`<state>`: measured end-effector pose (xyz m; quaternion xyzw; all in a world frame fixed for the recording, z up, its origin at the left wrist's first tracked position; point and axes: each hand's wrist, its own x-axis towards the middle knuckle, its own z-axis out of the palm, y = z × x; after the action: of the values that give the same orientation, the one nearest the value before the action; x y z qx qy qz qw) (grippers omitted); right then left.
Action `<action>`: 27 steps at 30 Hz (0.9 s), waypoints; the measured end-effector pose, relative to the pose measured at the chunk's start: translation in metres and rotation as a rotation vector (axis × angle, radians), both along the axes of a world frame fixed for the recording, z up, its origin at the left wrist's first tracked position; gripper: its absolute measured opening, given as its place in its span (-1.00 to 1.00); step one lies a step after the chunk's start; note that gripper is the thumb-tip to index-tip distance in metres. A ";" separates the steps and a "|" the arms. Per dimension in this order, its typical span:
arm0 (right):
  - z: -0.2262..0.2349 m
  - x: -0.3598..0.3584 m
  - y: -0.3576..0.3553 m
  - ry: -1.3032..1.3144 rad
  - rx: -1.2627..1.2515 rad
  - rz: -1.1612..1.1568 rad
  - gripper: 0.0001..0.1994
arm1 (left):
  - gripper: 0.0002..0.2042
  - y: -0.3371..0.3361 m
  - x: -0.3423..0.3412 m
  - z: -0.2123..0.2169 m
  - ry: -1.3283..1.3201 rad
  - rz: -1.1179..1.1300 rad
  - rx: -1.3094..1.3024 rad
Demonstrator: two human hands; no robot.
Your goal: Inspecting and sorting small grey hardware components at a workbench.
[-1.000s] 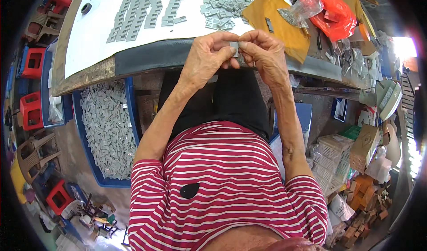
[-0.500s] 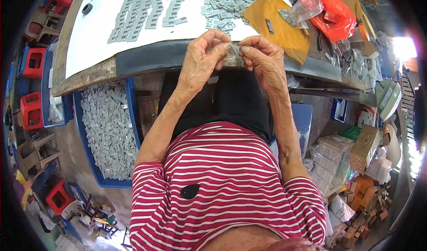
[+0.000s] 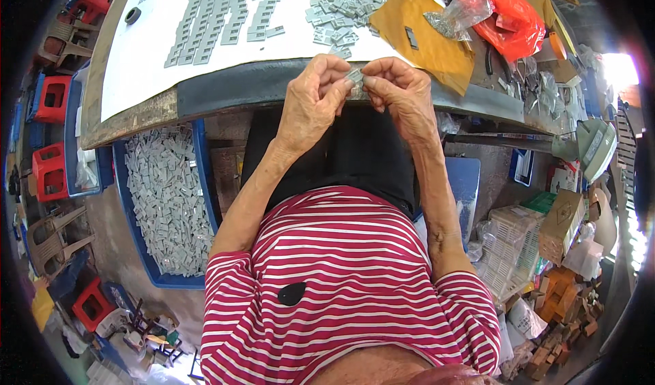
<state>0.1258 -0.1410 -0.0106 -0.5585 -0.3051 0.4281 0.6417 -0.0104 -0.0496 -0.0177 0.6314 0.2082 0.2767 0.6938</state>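
Note:
Over the table's front edge, my left hand [image 3: 310, 105] pinches a small grey plastic piece [image 3: 354, 76] between thumb and fingertips. My right hand [image 3: 404, 97] is closed in a pinch right against the other side of that piece. Whatever its fingertips grip is too small to make out. Beyond my hands, a loose heap of similar grey pieces [image 3: 355, 9] lies on white paper [image 3: 140, 64]. To its left, more grey pieces [image 3: 205, 23] are laid out in slanting rows.
A brown cloth [image 3: 437, 50] with small metal bits in a clear bag [image 3: 454, 20] lies right of the heap, beside a red plastic bag [image 3: 515, 26]. A black ring [image 3: 133, 16] rests far left. Below the table stands a blue bin [image 3: 119, 180] full of grey pieces.
Both hands have shifted slightly, my right one a little to the left. The grey piece in my left fingers now shows more plainly between the hands.

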 end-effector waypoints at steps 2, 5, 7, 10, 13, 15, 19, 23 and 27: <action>0.000 0.001 -0.002 -0.024 -0.022 0.013 -0.86 | -0.87 0.001 -0.002 -0.001 0.017 -0.006 0.049; 0.003 0.001 -0.002 -0.065 -0.059 0.035 -0.86 | -0.87 0.002 -0.003 -0.002 0.070 -0.004 0.132; 0.003 0.000 -0.001 -0.081 -0.079 0.044 -0.86 | -0.88 0.002 -0.002 -0.002 0.122 0.061 0.336; 0.004 0.001 -0.002 -0.101 -0.101 0.061 -0.87 | -0.89 0.003 -0.002 -0.004 0.107 0.027 0.360; 0.005 0.002 -0.002 -0.112 -0.115 0.085 -0.88 | -0.89 0.003 -0.001 -0.006 0.093 0.019 0.322; 0.004 0.002 -0.003 -0.120 -0.125 0.102 -0.89 | -0.89 0.004 0.000 -0.006 0.083 -0.006 0.292; 0.003 0.002 -0.003 -0.102 -0.141 0.107 -0.89 | -0.90 0.005 -0.001 -0.002 0.087 -0.037 0.110; 0.000 0.002 -0.003 -0.074 -0.131 0.103 -0.88 | -0.90 0.005 -0.002 0.002 0.074 -0.059 0.080; -0.003 -0.003 -0.003 -0.042 -0.096 0.087 -0.88 | -0.90 0.007 -0.003 0.002 0.037 -0.078 -0.034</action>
<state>0.1231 -0.1442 -0.0137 -0.5838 -0.3218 0.4580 0.5881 -0.0132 -0.0429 -0.0152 0.6321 0.2008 0.2340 0.7109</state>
